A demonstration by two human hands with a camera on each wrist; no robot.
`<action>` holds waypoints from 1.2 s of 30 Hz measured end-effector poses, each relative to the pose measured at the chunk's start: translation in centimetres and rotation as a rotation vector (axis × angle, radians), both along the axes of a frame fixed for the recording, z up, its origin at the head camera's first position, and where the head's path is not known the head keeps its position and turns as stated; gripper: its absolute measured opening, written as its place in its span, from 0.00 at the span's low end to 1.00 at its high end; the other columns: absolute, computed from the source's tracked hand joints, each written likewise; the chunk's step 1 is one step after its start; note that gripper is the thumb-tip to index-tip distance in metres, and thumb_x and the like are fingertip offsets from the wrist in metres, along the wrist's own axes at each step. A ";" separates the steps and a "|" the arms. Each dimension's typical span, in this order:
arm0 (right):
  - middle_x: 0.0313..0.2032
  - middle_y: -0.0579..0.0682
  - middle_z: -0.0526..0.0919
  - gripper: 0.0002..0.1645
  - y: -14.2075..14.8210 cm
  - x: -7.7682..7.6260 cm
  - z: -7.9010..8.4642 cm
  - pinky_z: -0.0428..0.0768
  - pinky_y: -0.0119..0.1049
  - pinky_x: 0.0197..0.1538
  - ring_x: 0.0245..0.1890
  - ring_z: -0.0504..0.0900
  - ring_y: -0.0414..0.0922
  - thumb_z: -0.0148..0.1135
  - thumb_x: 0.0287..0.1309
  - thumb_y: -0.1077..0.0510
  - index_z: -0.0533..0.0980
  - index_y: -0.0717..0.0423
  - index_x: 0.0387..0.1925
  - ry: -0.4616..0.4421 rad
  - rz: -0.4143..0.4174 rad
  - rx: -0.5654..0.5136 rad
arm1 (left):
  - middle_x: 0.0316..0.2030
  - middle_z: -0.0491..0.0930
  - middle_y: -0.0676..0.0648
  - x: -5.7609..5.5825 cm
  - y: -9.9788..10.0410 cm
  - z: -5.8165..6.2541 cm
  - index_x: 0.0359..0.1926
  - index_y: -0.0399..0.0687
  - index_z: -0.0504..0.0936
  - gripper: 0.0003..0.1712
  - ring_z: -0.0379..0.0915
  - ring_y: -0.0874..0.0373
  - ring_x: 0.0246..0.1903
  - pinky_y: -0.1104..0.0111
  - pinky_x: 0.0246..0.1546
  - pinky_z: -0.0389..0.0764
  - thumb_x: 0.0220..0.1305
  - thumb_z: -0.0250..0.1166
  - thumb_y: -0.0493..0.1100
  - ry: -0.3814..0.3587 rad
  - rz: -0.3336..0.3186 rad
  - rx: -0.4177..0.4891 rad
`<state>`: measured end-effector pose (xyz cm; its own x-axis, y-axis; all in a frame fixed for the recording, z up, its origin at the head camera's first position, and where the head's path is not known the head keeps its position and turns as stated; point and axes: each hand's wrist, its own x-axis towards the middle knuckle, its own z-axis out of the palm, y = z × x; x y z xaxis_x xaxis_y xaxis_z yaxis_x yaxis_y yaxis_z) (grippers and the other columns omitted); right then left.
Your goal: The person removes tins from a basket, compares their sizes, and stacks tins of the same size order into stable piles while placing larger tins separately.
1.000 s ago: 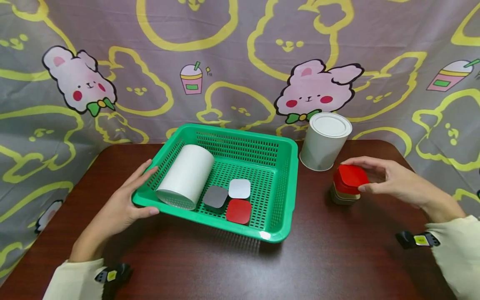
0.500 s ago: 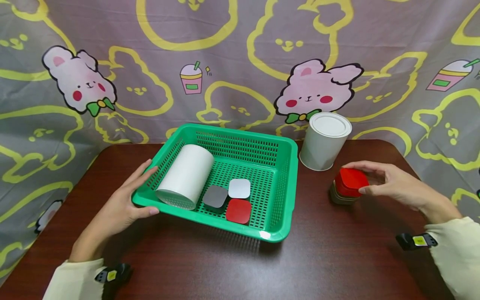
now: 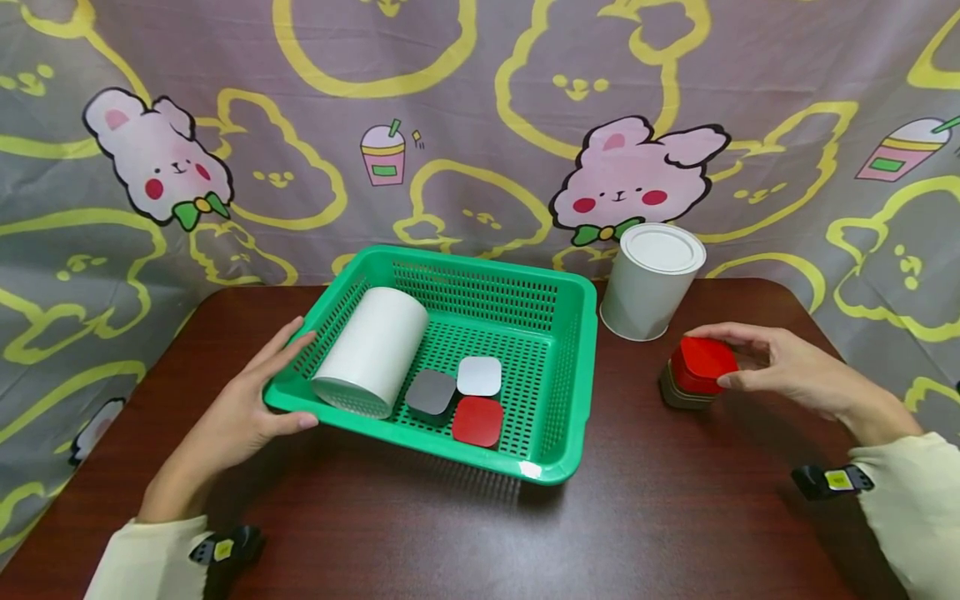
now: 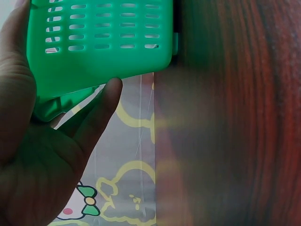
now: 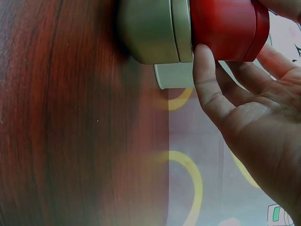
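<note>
In the head view my left hand (image 3: 243, 408) holds the near left corner of a green plastic basket (image 3: 585, 375), thumb at the front side and fingers along the left side. The left wrist view shows the thumb at the edge of the basket's slotted wall (image 4: 94, 61). My right hand (image 3: 795, 367) grips a small red rounded-square tin (image 3: 708, 358) between thumb and fingers. Directly beneath it stands an olive-gold tin (image 3: 686, 398) of the same shape. The right wrist view has the red tin (image 5: 225, 28) right against the top of the olive-gold tin (image 5: 150, 33).
Inside the basket, a white cylindrical can (image 3: 375, 350) lies on its side by a grey tin (image 3: 431, 393), a white tin (image 3: 480, 377) and a red tin (image 3: 477, 421). Another white can (image 3: 648, 287) stands upright behind my right hand. A patterned curtain (image 3: 480, 125) hangs behind the brown table (image 3: 637, 517).
Since one second ago, my right hand has shifted the red tin slightly right and down, squaring it more over the olive-gold tin. My left hand and the basket have stayed in place.
</note>
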<state>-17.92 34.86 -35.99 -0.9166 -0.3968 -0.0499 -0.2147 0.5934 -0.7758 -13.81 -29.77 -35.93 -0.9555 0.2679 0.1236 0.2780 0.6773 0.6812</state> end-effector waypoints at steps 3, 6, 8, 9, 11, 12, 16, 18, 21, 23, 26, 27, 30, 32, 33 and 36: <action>0.57 0.30 0.82 0.33 0.0 0.0 0.0 0.80 0.33 0.44 0.52 0.78 0.34 0.68 0.63 0.64 0.74 0.50 0.69 0.005 -0.003 0.014 | 0.85 0.44 0.49 0.0 0.0 0.0 0.83 0.53 0.58 0.58 0.47 0.33 0.77 0.93 0.53 0.56 0.57 0.81 0.44 0.000 0.000 0.002; 0.57 0.30 0.82 0.34 0.1 0.0 0.0 0.80 0.33 0.44 0.52 0.79 0.35 0.68 0.63 0.64 0.74 0.50 0.70 0.008 -0.001 0.019 | 0.85 0.44 0.48 0.0 0.0 -0.1 0.83 0.54 0.58 0.58 0.47 0.33 0.77 0.93 0.53 0.56 0.57 0.81 0.44 0.005 -0.004 0.008; 0.57 0.31 0.82 0.34 0.1 0.0 -0.1 0.81 0.34 0.44 0.52 0.78 0.35 0.69 0.63 0.64 0.73 0.50 0.70 0.003 0.002 0.014 | 0.85 0.44 0.48 0.0 0.0 -0.1 0.83 0.54 0.58 0.58 0.47 0.32 0.77 0.93 0.53 0.56 0.57 0.81 0.43 0.008 -0.007 0.011; 0.57 0.31 0.81 0.34 0.1 0.0 -0.1 0.81 0.34 0.44 0.52 0.78 0.35 0.69 0.62 0.64 0.73 0.50 0.70 0.001 0.002 0.011 | 0.85 0.44 0.48 0.0 0.0 -0.2 0.83 0.54 0.58 0.58 0.47 0.32 0.77 0.93 0.53 0.56 0.57 0.81 0.43 0.009 -0.008 0.012; 0.57 0.32 0.81 0.34 0.1 0.0 -0.1 0.82 0.34 0.44 0.52 0.78 0.36 0.69 0.62 0.64 0.73 0.50 0.70 -0.007 0.006 -0.001 | 0.85 0.43 0.48 0.0 0.0 -0.2 0.83 0.54 0.58 0.58 0.47 0.32 0.77 0.93 0.53 0.56 0.57 0.81 0.43 0.009 -0.009 0.013; 0.57 0.32 0.81 0.35 0.1 0.0 -0.1 0.82 0.34 0.45 0.52 0.78 0.36 0.69 0.62 0.64 0.73 0.51 0.70 -0.010 0.008 -0.008 | 0.85 0.43 0.48 0.0 0.0 -0.2 0.83 0.54 0.58 0.58 0.47 0.32 0.77 0.93 0.53 0.56 0.57 0.81 0.43 0.009 -0.009 0.012; 0.58 0.33 0.81 0.35 0.1 0.0 -0.2 0.83 0.34 0.45 0.53 0.79 0.36 0.68 0.62 0.65 0.72 0.51 0.70 -0.018 0.021 -0.029 | 0.85 0.43 0.48 0.0 0.0 -0.2 0.83 0.53 0.58 0.58 0.46 0.33 0.77 0.93 0.53 0.56 0.57 0.81 0.43 0.007 -0.007 0.009; 0.58 0.33 0.81 0.35 0.2 0.0 -0.2 0.82 0.34 0.46 0.53 0.79 0.36 0.67 0.62 0.65 0.72 0.51 0.70 -0.017 0.026 -0.033 | 0.85 0.44 0.48 0.0 0.0 -0.1 0.83 0.53 0.58 0.58 0.47 0.33 0.77 0.93 0.53 0.56 0.57 0.81 0.43 0.007 -0.006 0.009; 0.59 0.33 0.81 0.35 0.2 0.0 -0.2 0.82 0.33 0.46 0.53 0.79 0.36 0.67 0.63 0.66 0.72 0.50 0.71 -0.007 0.033 -0.026 | 0.85 0.44 0.49 0.0 0.0 0.0 0.83 0.54 0.58 0.58 0.47 0.33 0.77 0.93 0.54 0.56 0.57 0.81 0.44 0.007 -0.005 0.006; 0.59 0.34 0.81 0.35 0.3 0.1 -0.2 0.81 0.33 0.46 0.54 0.79 0.36 0.67 0.63 0.66 0.72 0.50 0.71 -0.001 0.039 -0.024 | 0.85 0.44 0.49 0.0 0.1 0.0 0.83 0.54 0.58 0.58 0.47 0.33 0.77 0.92 0.54 0.56 0.57 0.81 0.44 0.008 -0.005 0.007; 0.59 0.33 0.81 0.35 0.3 0.1 -0.2 0.81 0.33 0.46 0.53 0.79 0.35 0.67 0.63 0.66 0.72 0.50 0.71 0.005 0.041 -0.017 | 0.85 0.44 0.49 0.0 0.1 0.0 0.83 0.55 0.58 0.58 0.46 0.34 0.78 0.92 0.54 0.55 0.56 0.81 0.44 0.010 -0.004 0.001; 0.59 0.33 0.81 0.35 0.3 0.1 -0.2 0.81 0.33 0.46 0.53 0.79 0.35 0.67 0.63 0.66 0.72 0.50 0.71 0.007 0.040 -0.013 | 0.85 0.44 0.49 0.0 0.1 -0.1 0.83 0.55 0.59 0.58 0.47 0.34 0.77 0.92 0.54 0.54 0.56 0.82 0.44 0.012 -0.002 0.000; 0.59 0.32 0.81 0.35 0.3 0.2 -0.2 0.81 0.33 0.45 0.53 0.78 0.34 0.67 0.63 0.65 0.72 0.49 0.71 0.008 0.035 -0.003 | 0.85 0.44 0.50 0.0 0.1 -0.1 0.83 0.56 0.58 0.58 0.46 0.34 0.78 0.92 0.54 0.54 0.56 0.81 0.44 0.009 0.001 -0.002; 0.59 0.32 0.81 0.35 0.3 0.2 -0.2 0.81 0.33 0.45 0.54 0.78 0.35 0.67 0.63 0.65 0.72 0.49 0.71 0.007 0.037 -0.004 | 0.85 0.44 0.50 0.0 0.1 -0.1 0.83 0.56 0.58 0.58 0.46 0.34 0.78 0.91 0.54 0.54 0.56 0.81 0.44 0.007 0.004 -0.004; 0.59 0.33 0.81 0.35 0.3 0.2 -0.2 0.81 0.33 0.46 0.54 0.78 0.35 0.67 0.63 0.65 0.72 0.49 0.71 0.007 0.038 -0.005 | 0.85 0.44 0.50 0.0 0.1 -0.1 0.83 0.57 0.58 0.58 0.46 0.34 0.78 0.91 0.55 0.53 0.56 0.81 0.45 0.007 0.005 -0.005; 0.59 0.34 0.81 0.35 0.3 0.1 -0.2 0.81 0.33 0.46 0.54 0.78 0.35 0.66 0.63 0.66 0.72 0.50 0.71 0.010 0.044 -0.008 | 0.85 0.43 0.50 0.1 0.1 0.0 0.83 0.56 0.58 0.58 0.46 0.34 0.78 0.91 0.55 0.53 0.57 0.81 0.45 0.005 0.006 -0.005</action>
<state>-17.78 35.13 -36.23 -0.8988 -0.4369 -0.0373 -0.2483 0.5772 -0.7779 -13.73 -29.68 -35.98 -0.9563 0.2631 0.1276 0.2779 0.6820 0.6765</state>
